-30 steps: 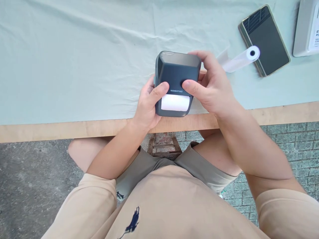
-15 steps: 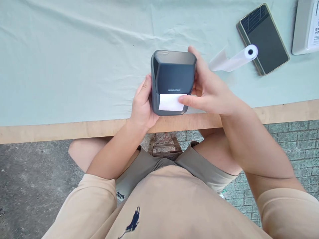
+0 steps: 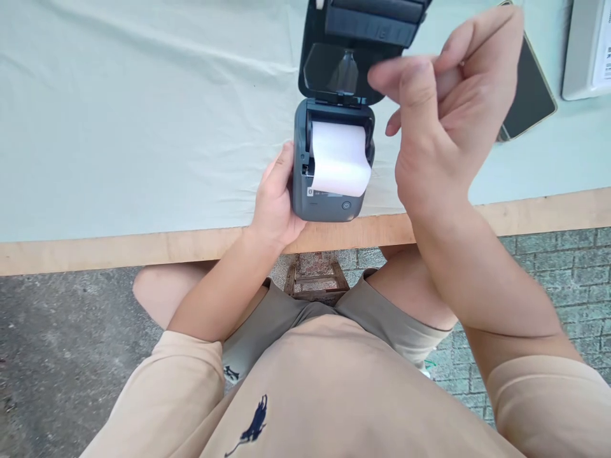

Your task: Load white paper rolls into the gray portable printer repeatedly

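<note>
A dark label printer (image 3: 301, 184) rests in my left hand (image 3: 274, 200), whose fingers wrap around its left side and lower edge. Its lid (image 3: 317, 70) stands raised on the far hinge, showing the inside. White paper (image 3: 340, 156) lies in the bay, its loose end curling over the front edge near the power button (image 3: 346, 205). My right hand (image 3: 443, 121) is beside the lid with fingers loosely bent and apart, holding nothing visible. The index fingertip overlaps the lid; whether it touches, I cannot tell.
Partly behind my right hand lies a phone (image 3: 529, 95) on the pale cloth (image 3: 143, 127). A light grey box-like item (image 3: 577, 57) with a printed label sits at the far right. The table's bare wooden edge (image 3: 119, 251) runs in front of me.
The printer's lid has swung up and back, exposing the paper inside. My right hand has left the printer's front and moved up and right. The loose paper roll near the phone is out of sight.
</note>
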A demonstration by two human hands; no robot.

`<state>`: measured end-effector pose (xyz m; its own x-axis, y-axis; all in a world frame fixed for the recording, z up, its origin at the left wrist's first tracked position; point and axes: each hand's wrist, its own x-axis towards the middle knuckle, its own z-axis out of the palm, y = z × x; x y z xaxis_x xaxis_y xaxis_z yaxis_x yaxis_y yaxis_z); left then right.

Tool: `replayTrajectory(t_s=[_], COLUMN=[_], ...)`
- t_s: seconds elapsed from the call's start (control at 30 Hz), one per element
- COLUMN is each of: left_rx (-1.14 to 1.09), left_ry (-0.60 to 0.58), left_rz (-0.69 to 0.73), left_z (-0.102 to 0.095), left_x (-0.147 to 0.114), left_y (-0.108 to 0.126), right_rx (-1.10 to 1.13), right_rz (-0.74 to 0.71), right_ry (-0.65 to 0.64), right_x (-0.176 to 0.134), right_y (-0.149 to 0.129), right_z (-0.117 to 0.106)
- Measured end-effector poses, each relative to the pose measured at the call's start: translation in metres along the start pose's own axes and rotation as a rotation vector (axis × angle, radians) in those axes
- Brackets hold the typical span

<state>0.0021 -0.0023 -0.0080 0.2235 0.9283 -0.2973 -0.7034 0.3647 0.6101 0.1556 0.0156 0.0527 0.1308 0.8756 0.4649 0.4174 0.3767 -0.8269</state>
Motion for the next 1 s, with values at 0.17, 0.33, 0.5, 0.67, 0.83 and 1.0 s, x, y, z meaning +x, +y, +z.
replayTrajectory(t_s=[0.17, 0.33, 0.5, 0.67, 0.83, 1.0], left_rx=[0.008, 0.040, 0.156, 0.181, 0.098, 0.062], left_ry=[0.003, 0.000, -0.008, 0.023, 0.007, 0.021], left_rz=[-0.004, -0.037, 0.042, 0.027, -0.014, -0.063], left_z=[0.002, 0.005, 0.001, 0.000, 0.003, 0.005], left_x=[0.000, -0.001, -0.001, 0.000, 0.000, 0.000], left_y=[0.001, 0.001, -0.004, -0.004, 0.000, 0.003], right_rx=[-0.378, -0.860, -1.133, -1.164, -0.622, -0.375], right_rz=[-0.142, 0.025, 0.032, 0.000, -0.013, 0.166], right_ry=[-0.247, -0.784, -0.938, -0.950, -0.614, -0.255], right_x=[0.014, 0.024, 0.023, 0.025, 0.021, 0.005], right_y=[-0.015, -0.031, -0.041, -0.048, -0.047, -0.019], right_z=[-0.016, -0.018, -0.007, -0.007, -0.041, -0.075])
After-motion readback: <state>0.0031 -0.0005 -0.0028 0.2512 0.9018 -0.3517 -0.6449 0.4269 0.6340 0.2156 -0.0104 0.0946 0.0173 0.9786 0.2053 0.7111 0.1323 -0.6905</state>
